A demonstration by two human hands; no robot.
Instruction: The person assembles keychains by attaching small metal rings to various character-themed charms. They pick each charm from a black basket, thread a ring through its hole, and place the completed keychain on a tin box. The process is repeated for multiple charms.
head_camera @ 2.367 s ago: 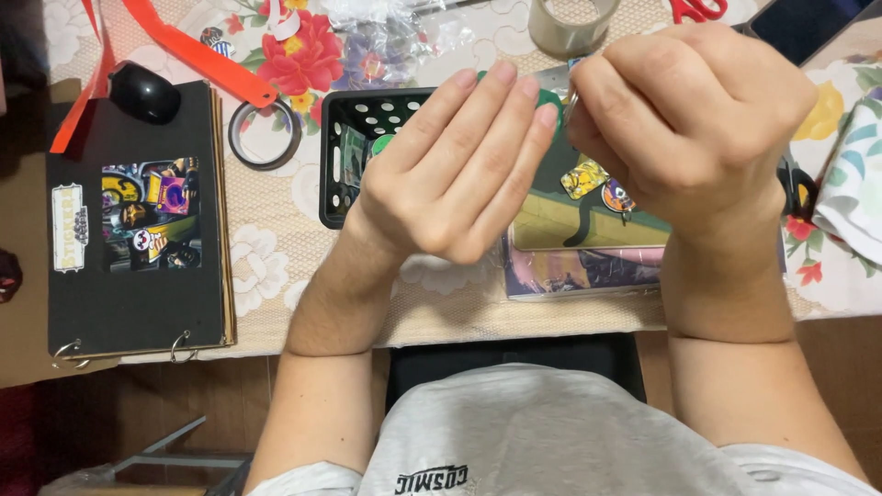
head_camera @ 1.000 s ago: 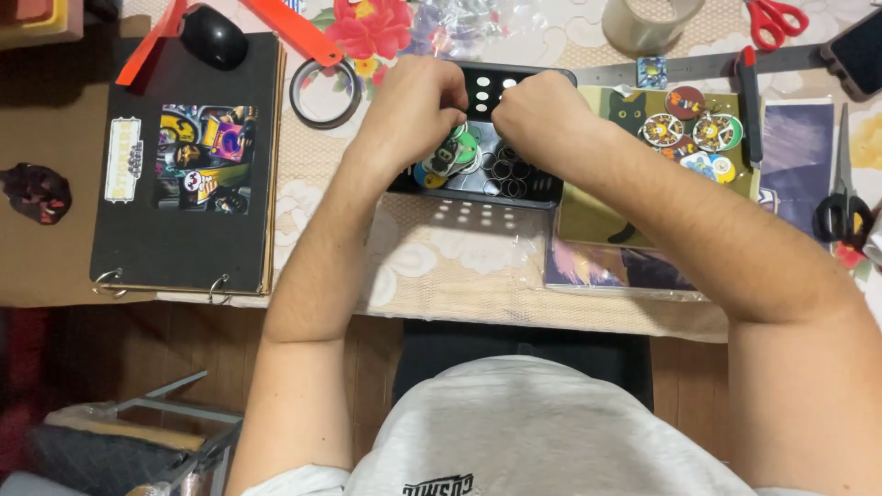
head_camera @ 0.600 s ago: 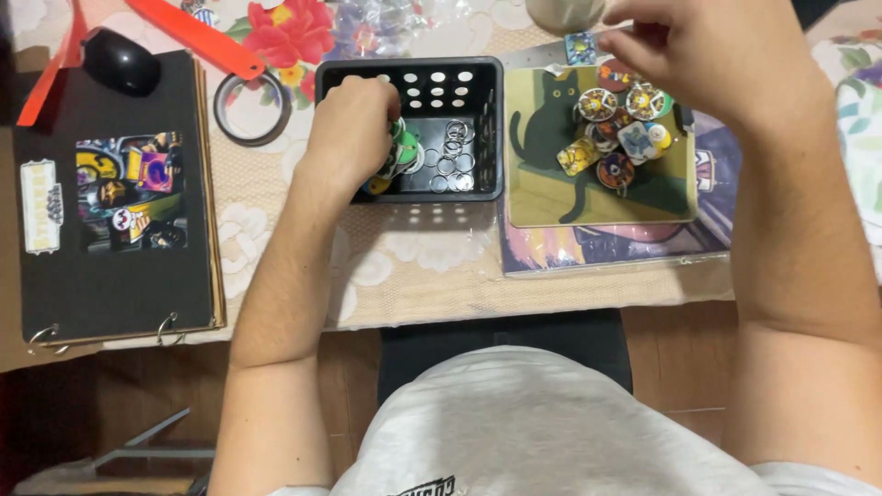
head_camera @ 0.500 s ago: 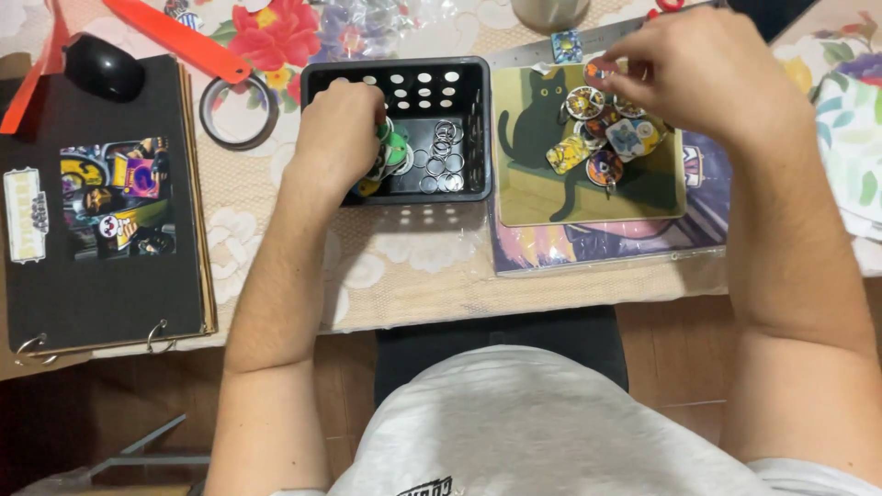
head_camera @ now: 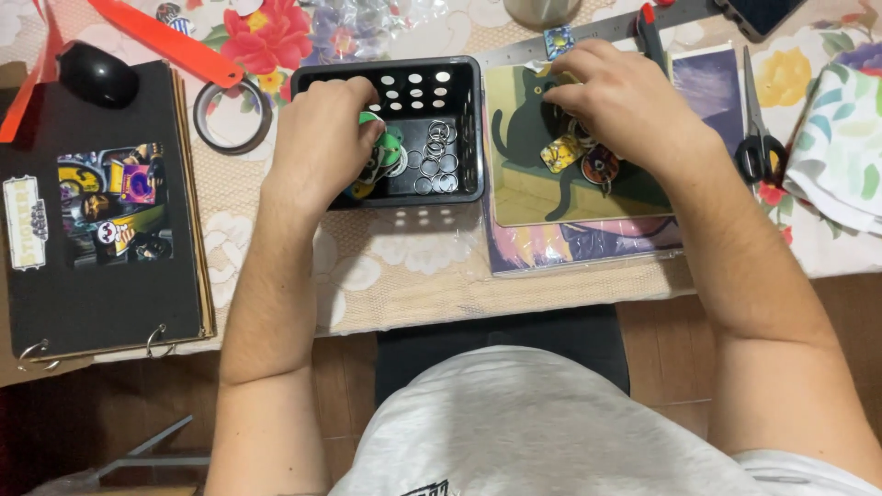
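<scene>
My left hand (head_camera: 322, 138) reaches into a black perforated basket (head_camera: 464, 110), its fingers curled over colourful round keychain charms (head_camera: 386, 152). Loose metal key rings (head_camera: 434, 158) lie in the basket beside it. My right hand (head_camera: 625, 101) rests palm down on a pile of round charms (head_camera: 574, 156) spread on a green card with a black cat picture (head_camera: 524, 174). Whether the right fingers grip a charm is hidden.
A black ring-bound album (head_camera: 101, 211) with stickers lies at left, a black mouse (head_camera: 96, 73) above it. Tape roll (head_camera: 230, 115), orange strip (head_camera: 175, 41), scissors (head_camera: 758, 138), a metal ruler (head_camera: 597, 32) and floral cloth (head_camera: 841, 138) surround the work area.
The hands, earlier together over the basket, have parted: the left stays in the basket, the right moved onto the charms on the cat card and lowered onto them.
</scene>
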